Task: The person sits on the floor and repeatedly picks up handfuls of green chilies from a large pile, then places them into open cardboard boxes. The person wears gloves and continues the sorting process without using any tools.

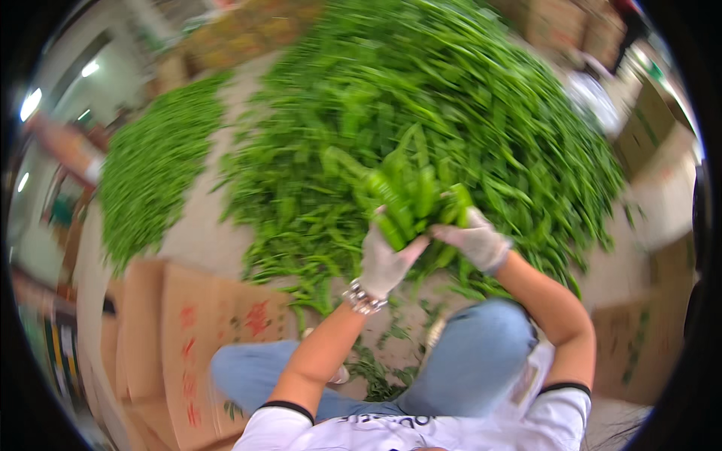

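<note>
My left hand [386,256], in a pale glove with a beaded bracelet at the wrist, is closed around a bunch of long green peppers [397,208]. To its right, my right hand [471,237], gloved too, holds some green peppers [459,203] between thumb and fingers. The thumbs of both hands nearly meet at the stem ends. Beyond and beneath the hands spreads a large heap of long green peppers [428,96] on the floor. Motion blur hides the finer detail of the fingertips.
A cardboard box [220,327] with red writing stands at the lower left, by my knee. Another green heap [163,163] lies at the upper left. Cardboard boxes [632,338] stand at the right. Loose leaves [378,372] lie between my legs. A person [629,28] is partly visible at the upper right.
</note>
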Demonstrator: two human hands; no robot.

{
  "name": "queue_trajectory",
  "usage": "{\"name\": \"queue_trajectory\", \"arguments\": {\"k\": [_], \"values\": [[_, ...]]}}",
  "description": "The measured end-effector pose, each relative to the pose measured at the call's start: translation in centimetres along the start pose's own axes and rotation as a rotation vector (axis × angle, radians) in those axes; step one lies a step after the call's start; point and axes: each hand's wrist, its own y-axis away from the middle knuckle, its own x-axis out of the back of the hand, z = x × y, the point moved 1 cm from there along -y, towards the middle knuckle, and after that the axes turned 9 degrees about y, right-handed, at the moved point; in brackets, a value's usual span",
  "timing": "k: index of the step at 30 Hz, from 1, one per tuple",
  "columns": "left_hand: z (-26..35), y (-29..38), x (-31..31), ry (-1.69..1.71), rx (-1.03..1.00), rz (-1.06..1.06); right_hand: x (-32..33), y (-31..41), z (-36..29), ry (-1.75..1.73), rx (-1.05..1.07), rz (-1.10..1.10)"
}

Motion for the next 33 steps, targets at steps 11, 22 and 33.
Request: {"name": "queue_trajectory", "arguments": {"k": [11, 22, 33], "values": [[31.1, 10.0, 34.8, -0.297, -0.059, 0.357, -42.2, -3.2, -17.1, -0.384, 0.413, -0.407], [18.1, 15.0, 41.6, -0.793, 0.266, 0.488, -18.5, -13.6, -6.7, 0.592, 0.46, -0.184], [-27.2, 8.4, 9.6, 0.151, 1.278, 0.075, 6.8, -4.1, 26.3, 0.733, -1.334, -0.159]]}}
